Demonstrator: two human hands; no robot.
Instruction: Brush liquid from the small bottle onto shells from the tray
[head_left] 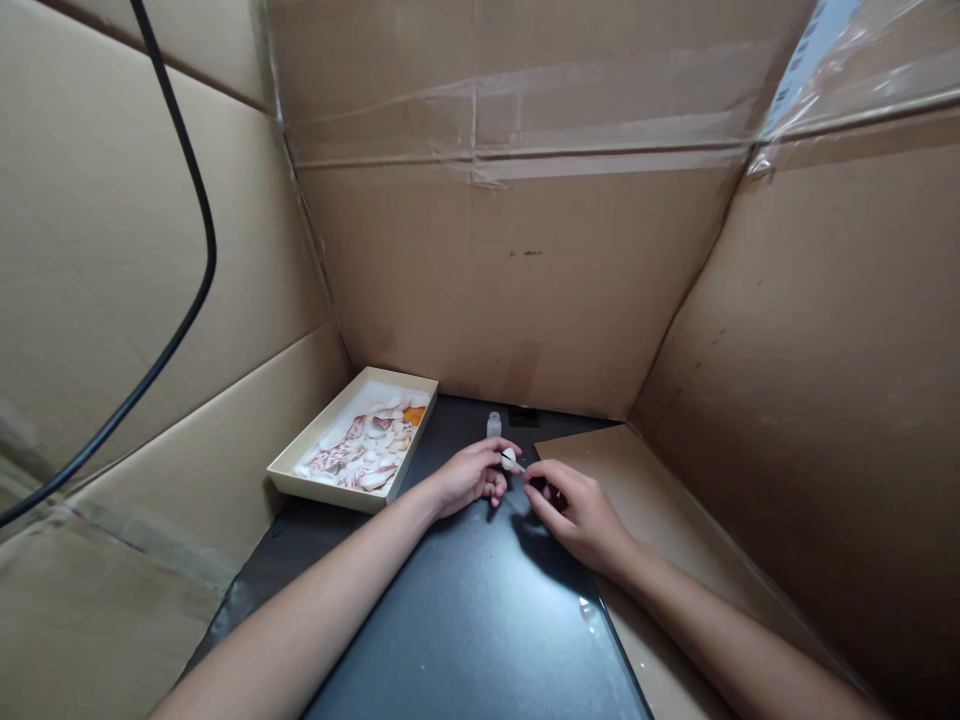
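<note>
My left hand (pixel 474 476) pinches a small white piece (pixel 508 459), which looks like a shell, between thumb and fingers above the dark tabletop (pixel 480 620). Close by on the right, my right hand (pixel 562 497) has its fingertips together on a thin pale stick (pixel 520 468) whose tip meets the white piece. Just behind my left hand stands a small translucent bottle (pixel 493 425). A shallow cream box (pixel 330 489) at the left holds several white, reddish and orange shells (pixel 375 437).
Cardboard walls (pixel 480 270) enclose the table at the back and both sides. A flat cardboard sheet (pixel 645 490) lies along the right side. A black cable (pixel 206 240) hangs at the left. A small black patch (pixel 523 416) is near the back wall.
</note>
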